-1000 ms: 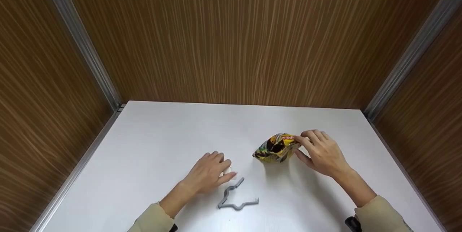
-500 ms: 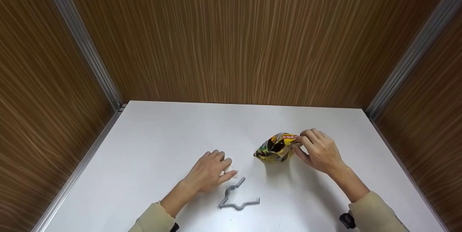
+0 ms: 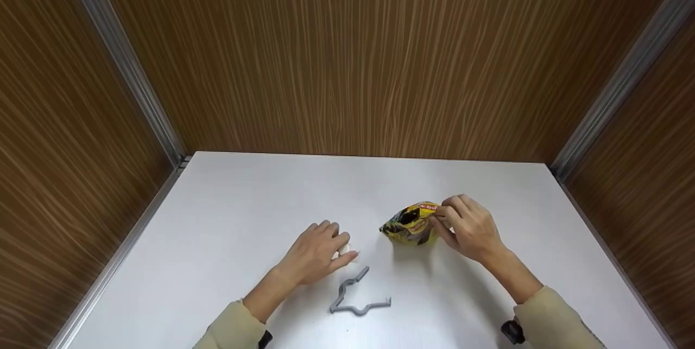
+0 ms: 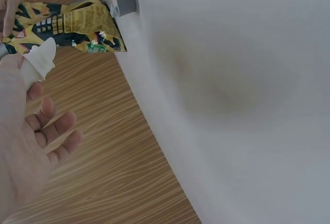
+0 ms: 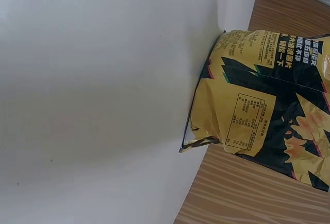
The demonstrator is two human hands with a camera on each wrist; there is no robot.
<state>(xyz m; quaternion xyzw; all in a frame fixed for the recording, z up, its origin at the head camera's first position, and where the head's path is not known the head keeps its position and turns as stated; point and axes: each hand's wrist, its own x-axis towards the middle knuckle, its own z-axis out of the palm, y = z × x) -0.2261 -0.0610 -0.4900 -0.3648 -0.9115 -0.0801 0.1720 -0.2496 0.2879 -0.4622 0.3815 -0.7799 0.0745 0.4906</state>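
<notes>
My left hand (image 3: 312, 254) hovers left of centre over the white table, pinching a small white plastic piece (image 4: 40, 62) between thumb and index finger. That piece has a rounded end and a ragged-looking ridge, and its other fingers (image 4: 64, 123) are loosely bent. To the right, my right hand (image 3: 469, 229) pinches the top edge of a yellow and black snack bag (image 3: 410, 229). The bag stands with its lower seam on the table, its mouth gaping toward the head camera. A grey hinged bag clip (image 3: 374, 305) lies spread apart in front of the bag.
The white table (image 3: 244, 191) ends at a wood-grain back panel (image 3: 347, 56). Wood-grain side walls with metal corner posts (image 3: 127, 61) stand left and right. Dark wrist straps (image 3: 512, 331) show at both sleeves.
My right hand has shifted left, bringing the bag's top with it and folding its mouth a little. My left hand has risen slightly with the white piece. The clip stays put.
</notes>
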